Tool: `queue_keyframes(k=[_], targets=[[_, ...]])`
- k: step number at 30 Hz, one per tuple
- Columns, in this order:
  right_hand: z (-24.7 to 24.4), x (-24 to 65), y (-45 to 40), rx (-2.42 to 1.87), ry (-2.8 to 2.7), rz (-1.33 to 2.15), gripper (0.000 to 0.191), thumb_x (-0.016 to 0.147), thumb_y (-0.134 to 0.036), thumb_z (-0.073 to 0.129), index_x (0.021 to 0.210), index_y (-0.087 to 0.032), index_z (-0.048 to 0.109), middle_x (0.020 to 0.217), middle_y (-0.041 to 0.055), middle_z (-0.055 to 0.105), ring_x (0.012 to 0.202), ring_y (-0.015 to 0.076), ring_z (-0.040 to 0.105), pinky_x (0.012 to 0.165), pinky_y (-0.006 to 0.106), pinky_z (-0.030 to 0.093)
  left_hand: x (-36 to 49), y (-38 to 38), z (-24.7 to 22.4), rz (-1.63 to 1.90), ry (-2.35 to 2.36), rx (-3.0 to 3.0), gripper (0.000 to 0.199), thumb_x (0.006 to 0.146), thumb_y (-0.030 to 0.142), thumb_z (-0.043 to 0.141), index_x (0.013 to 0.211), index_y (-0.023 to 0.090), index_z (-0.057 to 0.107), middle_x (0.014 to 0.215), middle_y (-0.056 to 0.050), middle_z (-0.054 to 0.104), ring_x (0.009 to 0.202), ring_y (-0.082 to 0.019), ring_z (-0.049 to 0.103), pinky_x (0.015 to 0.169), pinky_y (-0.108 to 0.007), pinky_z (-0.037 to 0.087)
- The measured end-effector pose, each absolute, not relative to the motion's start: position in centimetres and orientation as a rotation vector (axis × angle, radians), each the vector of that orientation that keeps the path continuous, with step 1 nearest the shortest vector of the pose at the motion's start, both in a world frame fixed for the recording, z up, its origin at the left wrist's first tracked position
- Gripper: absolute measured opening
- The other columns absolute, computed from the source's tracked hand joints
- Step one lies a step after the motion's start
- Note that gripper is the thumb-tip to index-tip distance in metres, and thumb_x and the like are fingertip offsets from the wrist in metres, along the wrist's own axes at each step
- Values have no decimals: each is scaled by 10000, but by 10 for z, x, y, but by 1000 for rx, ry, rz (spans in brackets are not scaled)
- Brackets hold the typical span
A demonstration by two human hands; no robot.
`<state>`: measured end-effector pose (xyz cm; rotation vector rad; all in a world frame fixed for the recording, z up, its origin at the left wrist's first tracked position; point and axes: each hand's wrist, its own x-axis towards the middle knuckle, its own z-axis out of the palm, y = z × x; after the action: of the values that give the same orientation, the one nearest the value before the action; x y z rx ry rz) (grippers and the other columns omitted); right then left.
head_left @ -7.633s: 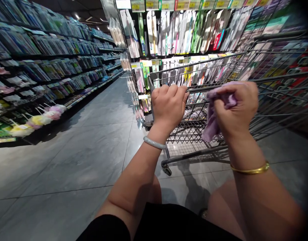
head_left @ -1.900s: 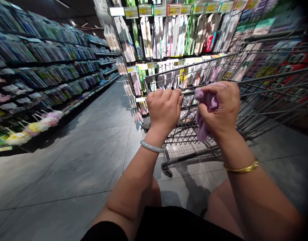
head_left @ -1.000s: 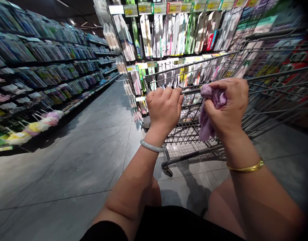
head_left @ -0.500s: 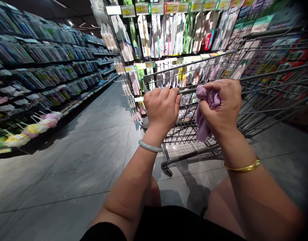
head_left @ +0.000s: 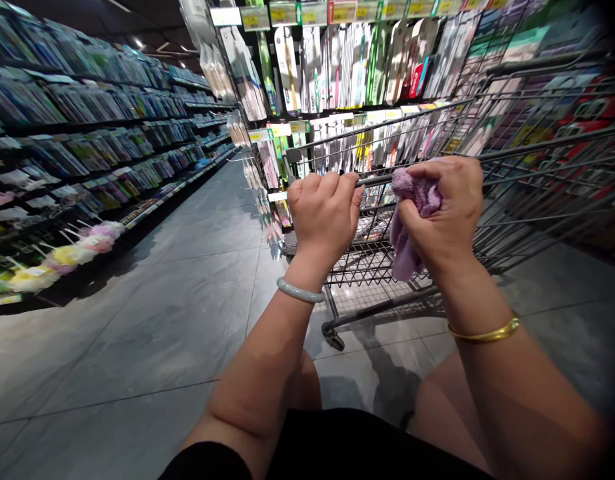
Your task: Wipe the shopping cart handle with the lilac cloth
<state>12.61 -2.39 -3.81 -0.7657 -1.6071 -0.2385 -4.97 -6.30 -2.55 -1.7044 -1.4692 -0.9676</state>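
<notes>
A dark wire shopping cart (head_left: pixel 380 310) stands before me, its basket running off to the right. My left hand (head_left: pixel 323 217) is closed round a bar of the cart, knuckles up, with a pale bangle on the wrist. To its right, my right hand (head_left: pixel 445 213) is closed on a purple cloth (head_left: pixel 406 240), bunched up under the fingers. The cloth is against the same bar, and its lower end hangs down in front of the wire side. The bar under my right hand is hidden by the cloth and fingers.
Behind the cart is a rack of packaged toothbrushes (head_left: pixel 332 70) with price tags. A long shelf of hanging packs (head_left: pixel 97 103) lines the left, with bath puffs (head_left: pixel 67 257) at its near end. Grey tiled floor (head_left: pixel 182 287) runs between as an aisle. A cart caster (head_left: pixel 333 339) rests on the floor.
</notes>
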Motion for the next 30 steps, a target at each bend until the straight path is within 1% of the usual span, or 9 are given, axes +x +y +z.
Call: queue_keyframes(k=[5, 9, 12, 16, 19, 21, 26, 30], targets=[[-42, 127, -22, -774, -1618, -251, 386, 731, -148, 630, 1069, -334, 635, 1088, 33, 625, 1110, 235, 563, 973, 438, 490, -50, -63, -26, -969, -1456, -1698, 370, 1032, 442, 346, 1137, 288, 667, 982, -59, 705, 986, -282, 547, 914, -456, 290], [-46, 125, -22, -764, -1659, -265, 423, 718, -161, 645, 1097, -347, 619, 1102, 24, 628, 1118, 247, 558, 968, 462, 499, -49, -63, -26, -980, -1471, -1717, 395, 1034, 447, 340, 1158, 265, 668, 990, -64, 699, 996, -290, 535, 930, -455, 270], [-48, 125, -23, -774, -1698, -271, 433, 742, -160, 640, 1122, -365, 601, 1122, 23, 626, 1128, 241, 557, 987, 454, 502, -49, -63, -26, -986, -1474, -1720, 400, 1034, 447, 339, 1164, 261, 668, 996, -63, 698, 1002, -290, 530, 938, -452, 264], [-49, 126, -23, -779, -1721, -282, 418, 749, -176, 647, 1119, -365, 598, 1129, 40, 595, 1119, 248, 565, 975, 455, 513, -49, -63, -27, -977, -1468, -1705, 375, 1032, 442, 348, 1154, 280, 663, 999, -56, 703, 1004, -284, 545, 929, -451, 276], [-49, 126, -23, -815, -1732, -260, 437, 769, -177, 635, 1123, -424, 571, 1147, 34, 591, 1132, 258, 560, 990, 475, 501, -49, -63, -26, -978, -1474, -1713, 363, 1028, 445, 359, 1154, 289, 662, 1005, -60, 702, 1013, -289, 554, 922, -457, 281], [-49, 125, -24, -817, -1731, -247, 447, 774, -172, 630, 1124, -442, 564, 1151, 27, 590, 1139, 258, 557, 998, 479, 493, -49, -63, -26, -975, -1477, -1719, 369, 1027, 447, 355, 1157, 287, 662, 1008, -63, 703, 1013, -293, 554, 918, -463, 284], [-50, 124, -22, -767, -1716, -275, 412, 734, -173, 650, 1115, -328, 618, 1119, 49, 584, 1109, 242, 561, 977, 450, 501, -49, -63, -26, -959, -1467, -1694, 373, 1032, 449, 347, 1157, 289, 659, 1004, -54, 710, 1003, -282, 553, 914, -459, 293], [-51, 124, -21, -782, -1724, -276, 397, 745, -188, 642, 1121, -317, 624, 1131, 58, 571, 1109, 235, 548, 982, 436, 484, -49, -62, -26, -946, -1456, -1687, 383, 1032, 451, 352, 1156, 270, 666, 995, -58, 708, 992, -284, 559, 907, -461, 296]])
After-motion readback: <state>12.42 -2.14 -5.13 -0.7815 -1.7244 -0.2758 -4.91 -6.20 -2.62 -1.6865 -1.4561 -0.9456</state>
